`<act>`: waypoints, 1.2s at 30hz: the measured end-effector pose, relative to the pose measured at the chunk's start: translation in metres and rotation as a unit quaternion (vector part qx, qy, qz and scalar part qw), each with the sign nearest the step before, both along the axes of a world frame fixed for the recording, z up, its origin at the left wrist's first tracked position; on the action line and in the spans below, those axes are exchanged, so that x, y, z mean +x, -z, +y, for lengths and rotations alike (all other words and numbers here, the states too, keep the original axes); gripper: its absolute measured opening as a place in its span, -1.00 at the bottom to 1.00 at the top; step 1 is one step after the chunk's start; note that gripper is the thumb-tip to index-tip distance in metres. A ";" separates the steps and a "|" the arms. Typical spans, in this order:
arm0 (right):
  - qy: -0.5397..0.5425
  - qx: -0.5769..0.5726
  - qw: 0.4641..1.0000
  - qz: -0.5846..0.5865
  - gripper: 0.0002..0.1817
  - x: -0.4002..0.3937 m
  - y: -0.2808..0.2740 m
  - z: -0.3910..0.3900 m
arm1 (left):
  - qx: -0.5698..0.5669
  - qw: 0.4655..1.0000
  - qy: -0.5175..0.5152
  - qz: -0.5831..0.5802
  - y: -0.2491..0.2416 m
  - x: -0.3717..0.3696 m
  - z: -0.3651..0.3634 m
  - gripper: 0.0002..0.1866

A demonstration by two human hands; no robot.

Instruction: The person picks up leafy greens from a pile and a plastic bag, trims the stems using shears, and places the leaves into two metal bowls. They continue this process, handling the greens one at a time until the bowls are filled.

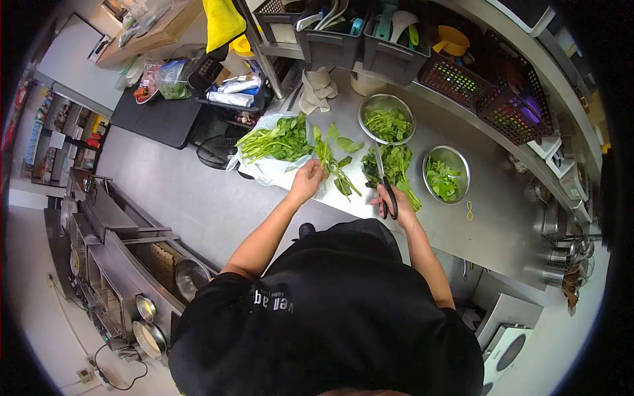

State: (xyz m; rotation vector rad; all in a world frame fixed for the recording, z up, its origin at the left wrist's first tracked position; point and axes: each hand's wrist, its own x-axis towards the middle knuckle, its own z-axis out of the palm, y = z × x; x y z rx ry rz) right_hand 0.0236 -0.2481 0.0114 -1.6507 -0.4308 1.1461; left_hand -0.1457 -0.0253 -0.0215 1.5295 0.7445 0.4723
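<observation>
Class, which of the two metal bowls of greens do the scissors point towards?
The upper bowl in view: the scissors point at its rim; the lower bowl sits to the right.

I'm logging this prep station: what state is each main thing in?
Left hand: pinching a leafy sprig
Scissors: in right hand, blades seemingly closed
Plastic bag: open, greens spilling out
Far bowl: uncovered, part-filled with leaves
Nearer bowl: uncovered, part-filled
Cloth: crumpled
Yellow band: twisted

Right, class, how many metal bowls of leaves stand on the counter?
2. One bowl is by the tips of the scissors; the other bowl is to its right, slightly nearer. Neither is hidden.
</observation>
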 end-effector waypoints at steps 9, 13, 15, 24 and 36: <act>0.023 0.000 1.000 0.022 -0.51 -0.006 -0.002 -0.008 | 0.018 0.996 0.003 0.088 0.013 -0.010 0.017 -0.81; 0.029 0.023 0.999 0.011 -0.53 -0.009 -0.008 -0.008 | -0.037 0.997 0.038 0.049 0.005 -0.005 0.015 -0.85; 0.021 0.027 0.999 0.008 -0.56 -0.012 -0.019 -0.008 | -0.049 0.997 0.050 0.031 0.002 -0.004 0.014 -0.86; -0.095 0.031 0.995 -0.026 -0.62 -0.025 -0.054 -0.003 | 0.031 0.998 0.059 -0.015 -0.020 0.009 0.002 -0.84; -0.128 -0.011 0.990 -0.054 -0.51 -0.025 -0.073 0.004 | 0.266 0.961 0.065 0.029 -0.032 0.026 -0.004 -0.83</act>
